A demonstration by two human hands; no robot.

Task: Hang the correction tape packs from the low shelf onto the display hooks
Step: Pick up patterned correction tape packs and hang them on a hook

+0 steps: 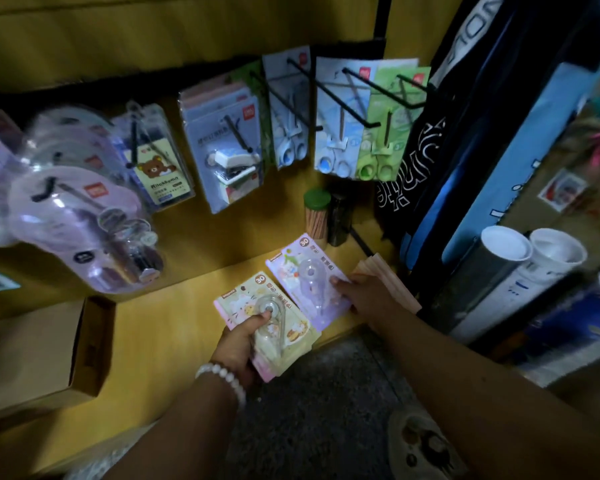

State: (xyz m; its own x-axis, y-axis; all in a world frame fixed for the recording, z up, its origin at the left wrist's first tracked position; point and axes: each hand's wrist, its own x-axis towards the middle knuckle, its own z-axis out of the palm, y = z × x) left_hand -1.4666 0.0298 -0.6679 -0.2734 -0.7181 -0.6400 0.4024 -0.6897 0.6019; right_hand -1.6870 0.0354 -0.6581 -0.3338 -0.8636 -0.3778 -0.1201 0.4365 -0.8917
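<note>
yellow pack (272,320): in the left hand (238,344), lifted just over the front edge of the shelf (174,327). Thumb lies across the clear blister, the other fingers are hidden under the card. A pink card edge peeks out below, so it might be more than one pack, can't tell for sure.
purple pack (307,280): flat on the shelf, just beside the yellow one. The right hand (364,294) has fingertips on its right edge; whether they've pinched it yet, can't tell.
feel: I'd guess very light. Thin card that bends, with a hard, slick plastic bubble that could crack if squeezed.
where to hold: by the card edges low down, leaving the top hang hole free.
hooks (361,98): black pegs up on the wall, well above the shelf, most already carrying scissors packs.
</note>
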